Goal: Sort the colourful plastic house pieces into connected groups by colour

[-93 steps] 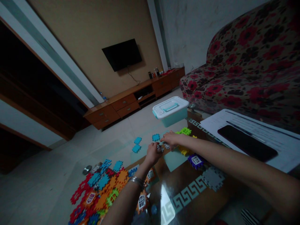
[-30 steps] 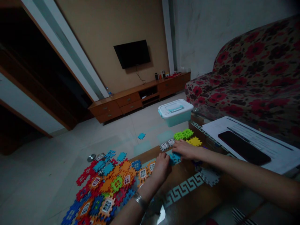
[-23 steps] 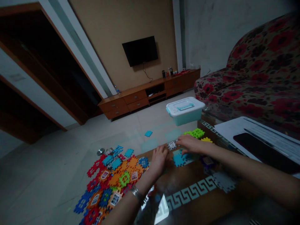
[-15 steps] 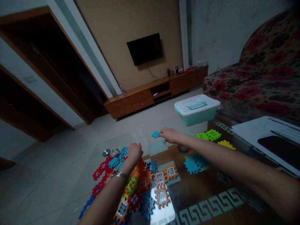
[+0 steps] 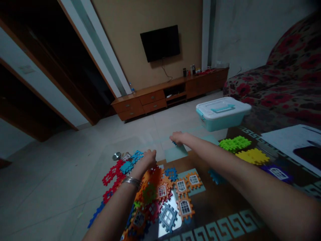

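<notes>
My right hand [image 5: 178,137] reaches to the far edge of the glass table [image 5: 225,207], fingers curled down over a small blue toothed tile [image 5: 174,143] that only just shows. My left hand [image 5: 147,158], a bangle on its wrist, is closed over a heap of red, blue and orange toothed tiles [image 5: 125,167]; what its fingers hold is hidden. Orange tiles with windows [image 5: 185,182] lie just right of that hand. Another blue tile [image 5: 214,175] peeps out under my right forearm.
Green tiles [image 5: 234,143], yellow tiles [image 5: 252,155] and a purple window tile [image 5: 277,172] lie at the right. A lidded teal box [image 5: 222,113] stands at the far corner. Paper [image 5: 288,140] with a dark phone [image 5: 308,155] is at the right edge. A flowered sofa [image 5: 276,90] stands beyond.
Both hands left the tiles in the middle. My left hand went to the colourful heap. My right hand stretched to the lone blue tile at the far edge and now covers it.
</notes>
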A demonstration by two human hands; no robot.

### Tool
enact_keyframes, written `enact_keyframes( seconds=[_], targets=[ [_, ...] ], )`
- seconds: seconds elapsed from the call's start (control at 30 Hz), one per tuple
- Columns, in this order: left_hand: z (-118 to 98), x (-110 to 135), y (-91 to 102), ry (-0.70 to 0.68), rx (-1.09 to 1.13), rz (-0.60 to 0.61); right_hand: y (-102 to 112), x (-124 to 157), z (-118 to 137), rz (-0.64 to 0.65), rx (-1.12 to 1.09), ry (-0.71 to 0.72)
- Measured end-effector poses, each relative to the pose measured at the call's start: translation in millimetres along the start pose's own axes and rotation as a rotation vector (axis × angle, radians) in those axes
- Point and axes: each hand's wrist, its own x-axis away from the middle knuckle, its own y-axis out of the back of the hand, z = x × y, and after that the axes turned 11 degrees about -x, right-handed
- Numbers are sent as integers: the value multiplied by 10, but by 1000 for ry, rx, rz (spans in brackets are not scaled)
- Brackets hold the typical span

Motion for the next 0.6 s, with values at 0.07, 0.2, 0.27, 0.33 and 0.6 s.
enact_keyframes(
  seconds=[0.07, 0.2, 0.27, 0.33, 0.6],
  targets=[
    [12, 71, 21, 14, 15, -12, 9, 192, 80, 4, 85, -64],
    [14, 185, 122, 71, 51, -61, 176, 716, 97, -50, 154, -78],
    [2, 215, 174, 87, 69, -133, 290, 1054, 14, -91, 159, -59],
    [-24, 233, 219, 89, 61, -185, 359, 1434, -98, -112, 166, -12],
    [-143, 315, 287, 59, 63, -142, -92, 2556, -454, -59, 218, 84]
  ],
)
